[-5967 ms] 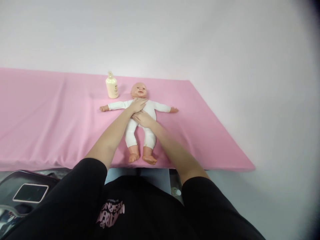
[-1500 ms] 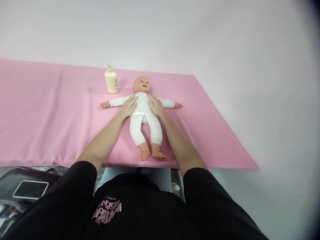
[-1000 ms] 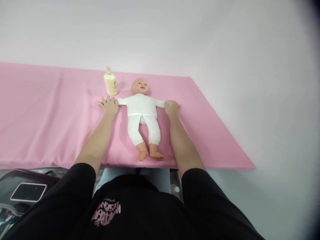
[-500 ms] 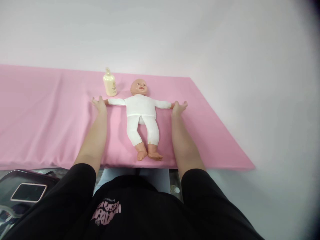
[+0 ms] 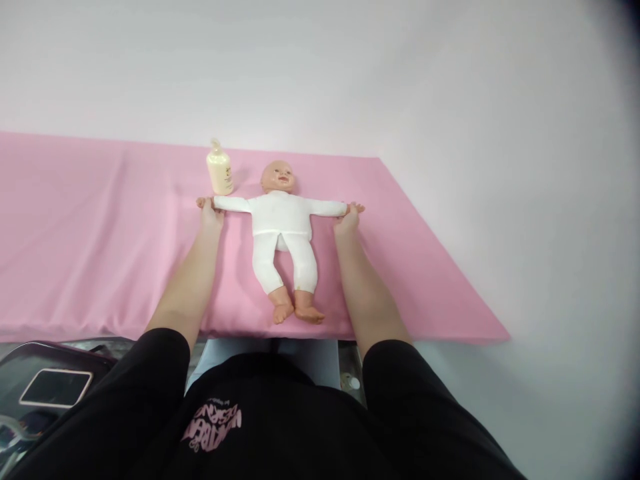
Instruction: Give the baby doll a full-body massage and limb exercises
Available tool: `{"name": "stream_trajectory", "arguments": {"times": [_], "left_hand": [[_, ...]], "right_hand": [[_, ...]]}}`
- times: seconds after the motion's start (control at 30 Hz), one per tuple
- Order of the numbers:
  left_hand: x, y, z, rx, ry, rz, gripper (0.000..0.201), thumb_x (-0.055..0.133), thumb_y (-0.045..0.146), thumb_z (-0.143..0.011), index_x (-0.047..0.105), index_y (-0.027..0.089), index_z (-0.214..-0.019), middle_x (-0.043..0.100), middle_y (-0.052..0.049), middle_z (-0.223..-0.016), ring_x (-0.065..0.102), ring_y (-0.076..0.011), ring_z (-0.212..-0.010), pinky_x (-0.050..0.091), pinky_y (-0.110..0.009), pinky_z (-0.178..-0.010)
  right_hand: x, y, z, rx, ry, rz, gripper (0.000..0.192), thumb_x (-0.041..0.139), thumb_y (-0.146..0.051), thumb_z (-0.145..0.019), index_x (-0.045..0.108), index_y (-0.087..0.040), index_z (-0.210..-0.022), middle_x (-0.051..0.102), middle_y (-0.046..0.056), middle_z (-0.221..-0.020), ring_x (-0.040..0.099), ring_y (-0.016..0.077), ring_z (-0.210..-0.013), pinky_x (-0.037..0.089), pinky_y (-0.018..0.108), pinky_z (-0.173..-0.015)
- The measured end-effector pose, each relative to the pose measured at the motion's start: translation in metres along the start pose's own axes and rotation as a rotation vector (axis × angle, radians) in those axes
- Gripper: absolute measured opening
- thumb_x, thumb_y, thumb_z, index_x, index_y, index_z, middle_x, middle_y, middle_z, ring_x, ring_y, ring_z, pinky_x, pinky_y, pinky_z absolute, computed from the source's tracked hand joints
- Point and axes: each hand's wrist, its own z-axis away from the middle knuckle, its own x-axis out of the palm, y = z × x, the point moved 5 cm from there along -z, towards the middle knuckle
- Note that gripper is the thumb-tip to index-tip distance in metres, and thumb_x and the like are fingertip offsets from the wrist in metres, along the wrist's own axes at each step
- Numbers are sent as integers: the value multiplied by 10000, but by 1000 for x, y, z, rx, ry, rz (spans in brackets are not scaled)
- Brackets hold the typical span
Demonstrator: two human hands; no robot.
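Observation:
A baby doll (image 5: 281, 215) with white sleeves and trousers lies face up on a pink sheet (image 5: 100, 247), its arms stretched out sideways and its bare feet toward me. My left hand (image 5: 213, 215) is closed round the doll's wrist on the left, the doll's small hand sticking out beyond it. On the other side my right hand (image 5: 348, 219) grips the opposite wrist, with the thumb on top. Parts of the fingers on both hands are hidden under the doll's arms. A cream-coloured pump bottle (image 5: 221, 172) stands just behind my left hand.
The sheet covers a table whose front edge is close to my body. At lower left a phone (image 5: 57, 388) lies on a dark bag or case (image 5: 30, 360). Below the table edge, a white-capped container (image 5: 351, 382) shows. A plain white surface lies behind and to the right.
Both hands have moved inward from the doll's hands to its wrists, and their spread fingers have closed. The doll's small hands now show. The bottle stays where it was.

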Motion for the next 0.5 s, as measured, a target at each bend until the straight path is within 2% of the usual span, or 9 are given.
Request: {"name": "stream_trajectory", "arguments": {"times": [0.1, 0.17, 0.23, 0.3, 0.37, 0.43, 0.5], "left_hand": [[-1, 4, 4, 72, 33, -19, 169, 407, 187, -1065, 514, 234, -944, 668, -17, -984, 697, -128, -1077, 576, -261, -1002], [1, 6, 9, 147, 26, -69, 122, 437, 159, -1042, 524, 227, -992, 667, -19, -1016, 687, -127, -1091, 555, -269, -1040], [7, 8, 17, 257, -19, -182, 120, 487, 154, -1021, 525, 223, -1113, 671, -40, -1156, 653, -135, -1192, 504, -295, -1124], [18, 10, 28, 417, -128, -364, 274, 512, 148, -1003, 493, 217, -1268, 638, -78, -1344, 592, -149, -1320, 429, -321, -1205], [34, 8, 41, 577, -292, -570, 420, 504, 137, -989, 453, 216, -1398, 566, -108, -1502, 517, -160, -1432, 353, -333, -1261], [48, 1, 54, 704, -454, -757, 516, 508, 160, -976, 442, 221, -1485, 521, -115, -1574, 464, -180, -1493, 305, -347, -1286], [60, -9, 64, 784, -582, -947, 544, 523, 199, -958, 489, 205, -1501, 533, -129, -1574, 450, -232, -1509, 286, -403, -1295]], "right_hand": [[-10, -1, 1, 167, 146, -19, 678, 217, -403, -1006, 221, -166, -1641, 345, 191, -1655, 556, 211, -1455, 530, 492, -1142], [-8, -14, 6, 100, 139, -4, 702, 221, -349, -993, 126, -154, -1661, 283, 193, -1688, 483, 201, -1517, 482, 493, -1191], [1, -33, 18, -62, 92, 35, 708, 276, -366, -985, 149, -181, -1656, 338, 176, -1667, 456, 212, -1534, 440, 507, -1224], [13, -54, 36, -256, 5, 85, 708, 347, -410, -974, 232, -173, -1631, 404, 176, -1629, 441, 229, -1539, 402, 499, -1252], [30, -69, 58, -383, -154, 171, 681, 384, -429, -970, 318, -182, -1601, 493, 168, -1576, 504, 243, -1481, 388, 506, -1260], [45, -81, 79, -505, -308, 271, 609, 403, -421, -976, 459, -183, -1535, 573, 161, -1519, 534, 264, -1442, 374, 502, -1268], [59, -89, 97, -649, -491, 415, 515, 435, -385, -965, 608, -222, -1422, 661, 123, -1432, 567, 283, -1390, 364, 510, -1265]]}}
